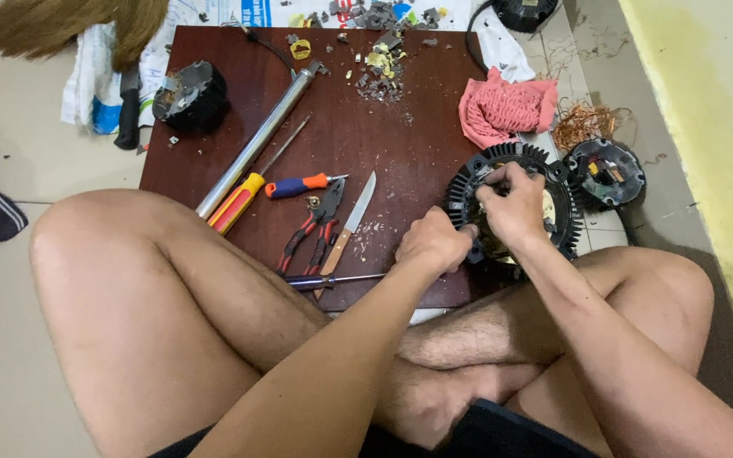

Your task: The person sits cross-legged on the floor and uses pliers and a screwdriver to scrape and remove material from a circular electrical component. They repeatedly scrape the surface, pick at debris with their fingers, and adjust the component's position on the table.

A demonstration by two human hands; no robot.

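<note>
A round black finned motor housing (553,170) rests on the right edge of a dark brown board (366,127). My left hand (434,242) grips the housing's near left rim. My right hand (515,203) lies over its middle, fingers curled onto the parts inside. What the fingers pinch is hidden.
Pliers (316,225), a knife (351,222), several screwdrivers (299,184) and a long metal tube (256,140) lie on the board. A second black motor part (190,95) sits at back left, another (606,172) on the floor at right. A pink rag (506,106) and copper wire (587,123) lie nearby. My crossed legs fill the foreground.
</note>
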